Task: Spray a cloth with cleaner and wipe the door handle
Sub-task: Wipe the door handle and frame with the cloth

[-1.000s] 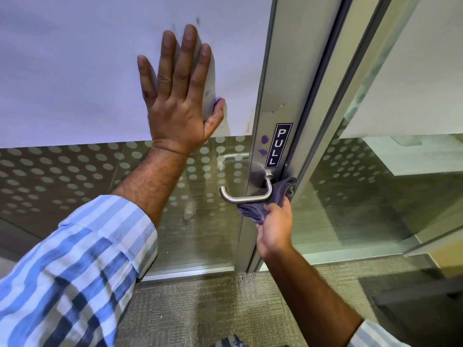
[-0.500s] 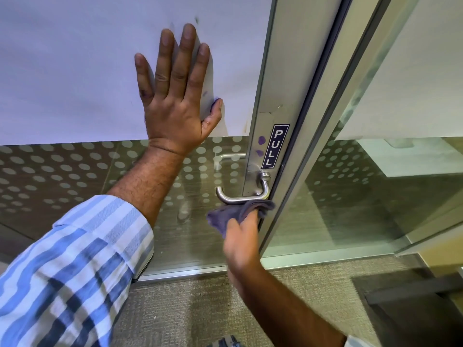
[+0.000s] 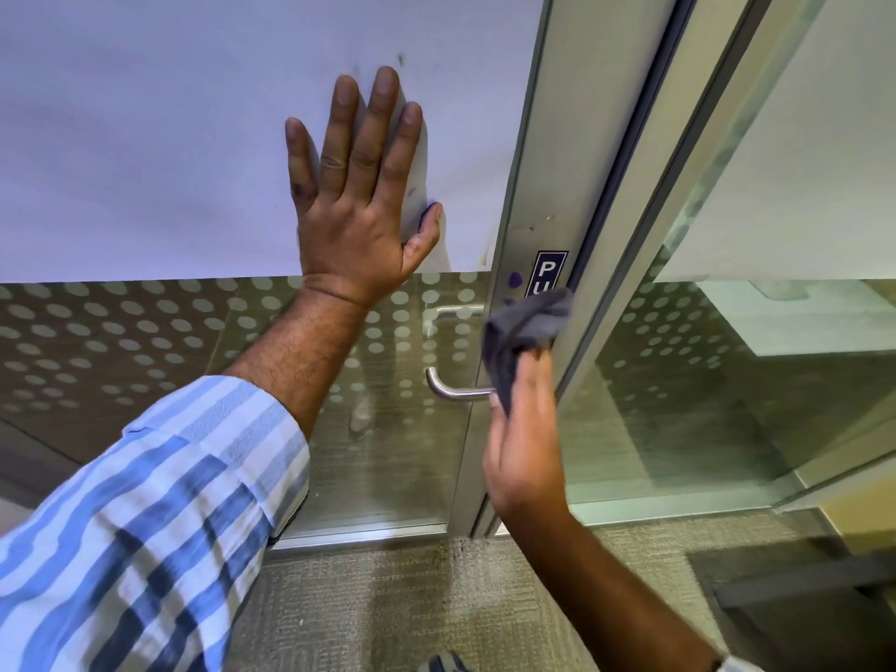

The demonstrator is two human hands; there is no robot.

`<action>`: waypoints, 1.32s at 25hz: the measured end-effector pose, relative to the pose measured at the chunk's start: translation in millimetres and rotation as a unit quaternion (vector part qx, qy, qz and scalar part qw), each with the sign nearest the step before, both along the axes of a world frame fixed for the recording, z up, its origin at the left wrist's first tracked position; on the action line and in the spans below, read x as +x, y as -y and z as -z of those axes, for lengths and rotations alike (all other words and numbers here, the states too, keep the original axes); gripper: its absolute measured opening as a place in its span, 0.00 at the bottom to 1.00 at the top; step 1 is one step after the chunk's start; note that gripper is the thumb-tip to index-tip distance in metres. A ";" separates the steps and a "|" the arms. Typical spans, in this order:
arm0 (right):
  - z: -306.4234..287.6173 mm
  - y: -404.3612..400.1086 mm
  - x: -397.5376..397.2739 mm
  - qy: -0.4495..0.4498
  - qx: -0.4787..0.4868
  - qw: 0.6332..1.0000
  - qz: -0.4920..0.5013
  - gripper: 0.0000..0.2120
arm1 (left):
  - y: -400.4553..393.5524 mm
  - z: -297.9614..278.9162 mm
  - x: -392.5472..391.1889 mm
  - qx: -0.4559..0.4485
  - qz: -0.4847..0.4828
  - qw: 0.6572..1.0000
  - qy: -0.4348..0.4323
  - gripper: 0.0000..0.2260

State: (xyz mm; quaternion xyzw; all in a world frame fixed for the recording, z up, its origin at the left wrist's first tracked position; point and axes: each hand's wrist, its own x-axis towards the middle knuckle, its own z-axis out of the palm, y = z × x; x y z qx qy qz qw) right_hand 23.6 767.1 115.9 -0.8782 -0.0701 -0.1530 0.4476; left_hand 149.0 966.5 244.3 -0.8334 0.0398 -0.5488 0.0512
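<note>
A steel lever door handle (image 3: 453,388) juts left from the metal door frame (image 3: 528,196). My right hand (image 3: 523,443) is closed on a grey cloth (image 3: 521,332), which is bunched against the frame just above the handle's root and covers the lower half of the PULL sign (image 3: 548,273). My left hand (image 3: 361,201) lies flat with fingers spread on the white frosted panel of the door (image 3: 145,138), up and left of the handle. No spray bottle is in view.
The door's lower glass (image 3: 121,341) carries a dotted pattern. A fixed glass panel (image 3: 727,380) stands to the right of the frame. Beige carpet (image 3: 388,603) covers the floor below, with a dark mat (image 3: 800,599) at the lower right.
My right hand carried the cloth from the handle's root, under the lever, then up onto the frame over the PULL sign. My left hand stayed flat on the door.
</note>
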 end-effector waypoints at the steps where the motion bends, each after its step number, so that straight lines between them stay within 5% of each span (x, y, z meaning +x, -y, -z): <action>1: 8.7 -0.3 12.4 0.000 -0.117 0.993 -0.013 0.37 | -0.1 0.0 0.1 0.000 0.000 1.000 0.002 0.33; 3: 27.7 -4.5 28.1 0.035 -0.296 0.954 -0.040 0.37 | -0.1 0.7 0.7 -0.001 0.001 1.000 0.002 0.33; 5: 36.0 -8.2 33.8 0.074 -0.365 0.927 -0.055 0.31 | 0.0 1.0 1.0 0.000 -0.001 1.000 0.002 0.34; 16: 36.5 35.7 62.8 0.185 -0.324 0.911 -0.178 0.23 | 0.2 -1.0 0.1 0.003 -0.007 1.000 0.001 0.33; 22: 27.5 93.2 70.9 0.108 -0.266 0.936 -0.203 0.21 | 0.9 -1.4 -0.4 0.001 -0.008 1.000 -0.003 0.34; 25: 16.0 113.6 54.0 -0.012 -0.076 0.986 -0.147 0.13 | 0.7 -0.2 0.2 0.001 -0.007 1.000 0.002 0.33; 27: 10.6 113.5 37.9 -0.122 0.123 0.982 -0.078 0.12 | 1.3 0.2 1.4 0.003 -0.002 1.000 0.008 0.33; 28: 10.8 110.5 31.0 -0.192 0.249 0.948 -0.041 0.13 | 1.0 0.5 2.3 0.003 -0.001 1.000 0.010 0.33; 30: 14.2 100.7 18.2 -0.324 0.487 0.811 0.010 0.18 | 0.1 1.7 3.3 0.002 0.002 1.000 0.013 0.33; 31: 16.6 95.5 12.3 -0.357 0.557 0.750 0.015 0.21 | -1.0 2.4 3.1 0.000 0.004 1.000 0.013 0.33; 33: 18.7 84.4 2.1 -0.350 0.626 0.697 0.004 0.24 | -1.3 2.7 3.3 -0.004 0.007 1.000 0.014 0.33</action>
